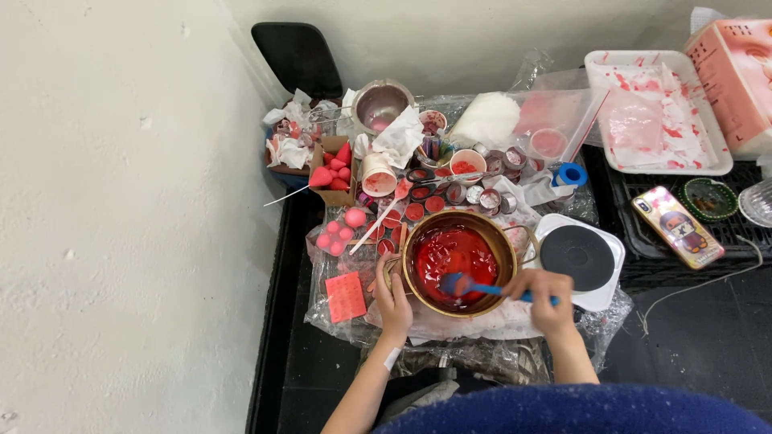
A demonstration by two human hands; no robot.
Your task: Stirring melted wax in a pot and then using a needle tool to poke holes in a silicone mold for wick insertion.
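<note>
A brass-coloured round pot (pixel 507 251) holds glossy red liquid. My right hand (pixel 545 299) grips the handle of a blue spatula (pixel 474 286), whose head dips into the red liquid near the pot's front. At the pot's left rim, my left hand (pixel 393 300) steadies it by a side handle. Both hands rest over crinkled clear plastic sheeting.
A white hotplate with a black disc (pixel 579 257) sits right of the pot. Small red-filled tins (pixel 434 205), pink moulded shapes (pixel 336 237), cups, a steel bowl (pixel 381 104), a stained white tray (pixel 655 112) and a phone (pixel 677 226) crowd the back. A white wall runs along the left.
</note>
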